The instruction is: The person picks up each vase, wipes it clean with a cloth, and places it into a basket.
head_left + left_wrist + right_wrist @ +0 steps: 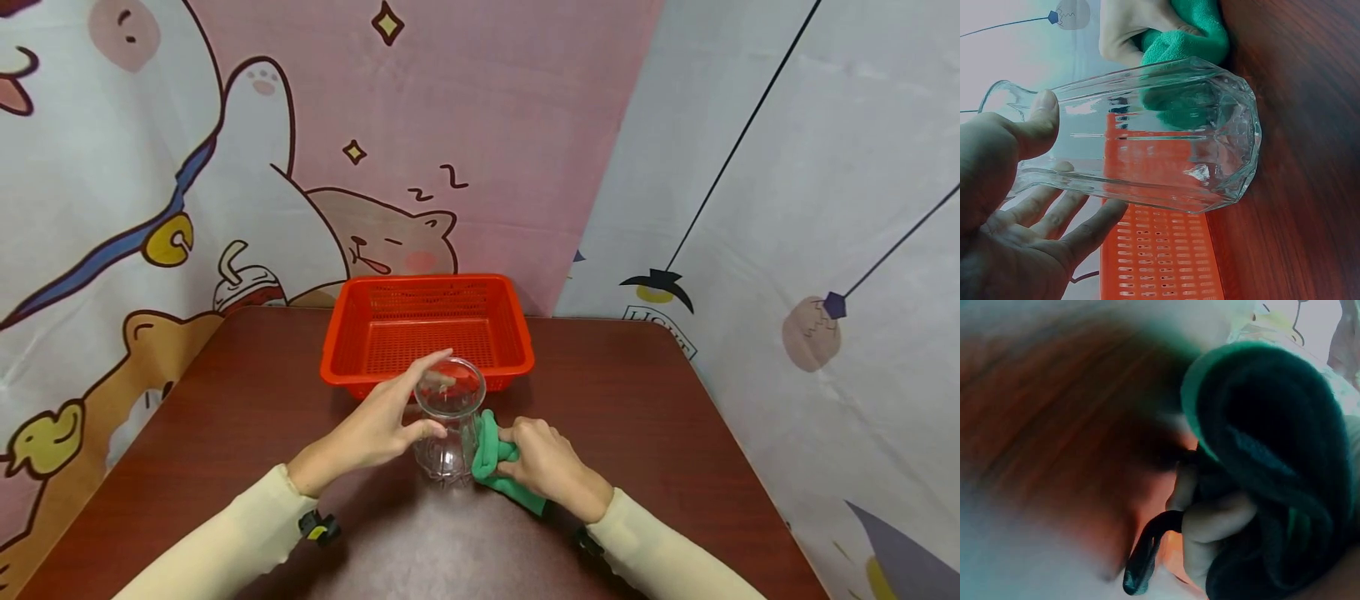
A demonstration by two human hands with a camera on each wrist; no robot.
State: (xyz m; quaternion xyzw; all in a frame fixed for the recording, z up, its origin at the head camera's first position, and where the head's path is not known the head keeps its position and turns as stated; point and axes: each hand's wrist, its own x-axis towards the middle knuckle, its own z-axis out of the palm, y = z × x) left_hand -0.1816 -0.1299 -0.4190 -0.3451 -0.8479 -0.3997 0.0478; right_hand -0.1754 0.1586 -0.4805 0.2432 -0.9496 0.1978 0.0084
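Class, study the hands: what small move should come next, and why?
Probably the right hand should wipe the green cloth along the glass vase: it grips the cloth close beside the glass, while the left hand is spread around the vase's upper part and could steady it.

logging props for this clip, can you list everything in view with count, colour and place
Table: 1, reddish brown, foreground
Backdrop: 1, pink and pale with cartoon prints, behind the table
Basket: 1, red-orange, back of the table
Vase: 1, clear, in front of the basket
Cloth: 1, green, right of the vase
Sleeves: 2, cream, lower left and right
Wrist devices: 2, mostly black, one by each sleeve
Left hand: 1, around the vase
Right hand: 1, gripping the cloth
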